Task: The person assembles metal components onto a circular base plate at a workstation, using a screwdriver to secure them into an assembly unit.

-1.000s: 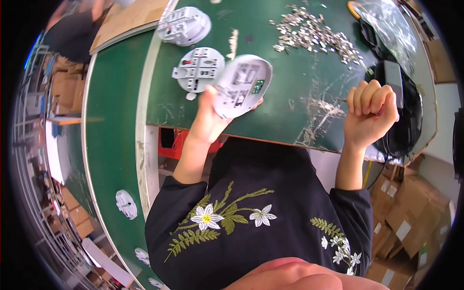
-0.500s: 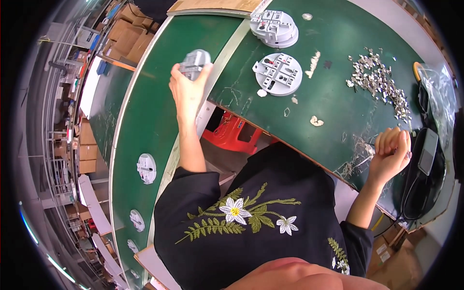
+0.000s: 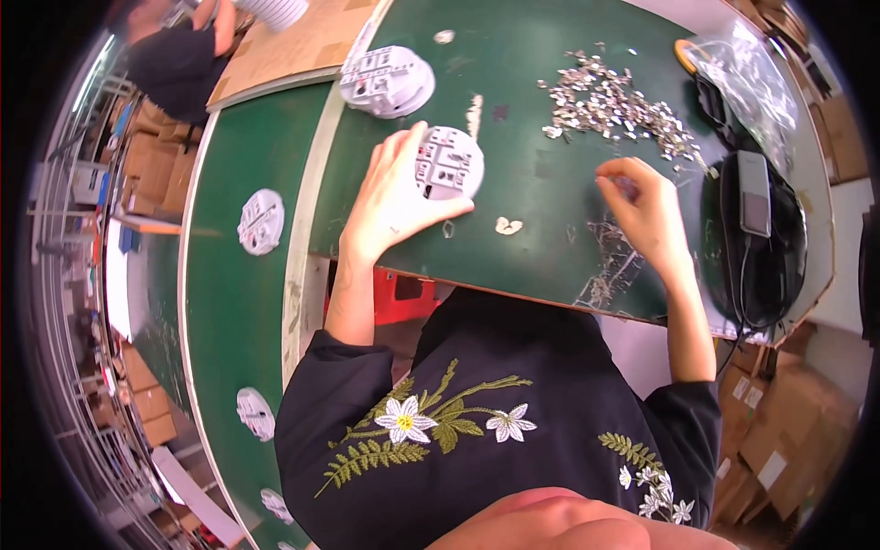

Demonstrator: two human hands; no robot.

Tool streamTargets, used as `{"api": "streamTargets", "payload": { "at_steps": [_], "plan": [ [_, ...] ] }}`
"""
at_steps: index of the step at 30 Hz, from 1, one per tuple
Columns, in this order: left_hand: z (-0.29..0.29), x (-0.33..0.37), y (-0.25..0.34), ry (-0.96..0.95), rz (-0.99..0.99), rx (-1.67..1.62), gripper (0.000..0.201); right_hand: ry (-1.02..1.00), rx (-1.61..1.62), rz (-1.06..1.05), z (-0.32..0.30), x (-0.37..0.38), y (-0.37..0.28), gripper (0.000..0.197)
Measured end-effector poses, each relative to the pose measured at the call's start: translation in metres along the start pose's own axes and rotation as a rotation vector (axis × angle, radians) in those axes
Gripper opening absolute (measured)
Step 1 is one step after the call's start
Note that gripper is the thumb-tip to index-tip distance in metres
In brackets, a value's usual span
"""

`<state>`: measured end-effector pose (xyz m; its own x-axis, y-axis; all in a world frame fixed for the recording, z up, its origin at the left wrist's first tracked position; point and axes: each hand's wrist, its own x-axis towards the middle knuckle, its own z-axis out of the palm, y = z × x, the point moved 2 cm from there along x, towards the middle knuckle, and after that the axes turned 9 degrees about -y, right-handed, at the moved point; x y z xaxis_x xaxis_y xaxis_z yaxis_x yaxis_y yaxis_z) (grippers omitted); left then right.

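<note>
On the green bench my left hand (image 3: 390, 197) is curled around the left edge of a round light-grey plastic base (image 3: 449, 165), its thumb at the near rim. Raised blocks with small slots and dark fittings cover the top of the base. My right hand (image 3: 646, 206) hovers over the bench with the thumb and fingers drawn together; whatever they may hold is too small to make out. Beyond it lies a loose pile of small shiny metal pieces (image 3: 614, 101). A stack of similar grey bases (image 3: 390, 82) stands just past my left hand.
Along my left runs a green belt (image 3: 225, 316) carrying several grey bases (image 3: 262, 222). At the right sit a black pouch (image 3: 788, 266), a cabled grey device (image 3: 754, 194) and a clear plastic bag (image 3: 747, 82). Another person (image 3: 174, 69) is at the far left.
My left hand has let go of the grey base it held over the belt and now grips the one on the bench. My right hand has moved toward the metal pieces. The view has shifted.
</note>
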<state>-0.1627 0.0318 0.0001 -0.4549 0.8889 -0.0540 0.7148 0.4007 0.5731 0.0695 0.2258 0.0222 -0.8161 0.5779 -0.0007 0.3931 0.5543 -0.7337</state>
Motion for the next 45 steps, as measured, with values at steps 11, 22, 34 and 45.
{"api": "streamTargets", "payload": {
  "at_steps": [11,22,34,45],
  "plan": [
    [0.062,-0.008,0.069,-0.217,0.377,-0.05,0.103,0.032,-0.357,-0.116,0.025,0.05,0.029,0.015],
    [0.086,-0.017,0.085,-0.095,0.419,-0.101,0.104,0.052,-0.235,-0.279,0.018,0.046,0.03,0.017],
    [0.106,-0.04,0.108,0.001,0.403,-0.116,0.096,-0.027,0.197,0.097,-0.015,-0.012,0.003,0.009],
    [0.105,-0.023,0.11,0.103,0.416,-0.234,0.048,-0.101,0.474,0.217,-0.017,-0.029,-0.001,0.013]
  ]
}}
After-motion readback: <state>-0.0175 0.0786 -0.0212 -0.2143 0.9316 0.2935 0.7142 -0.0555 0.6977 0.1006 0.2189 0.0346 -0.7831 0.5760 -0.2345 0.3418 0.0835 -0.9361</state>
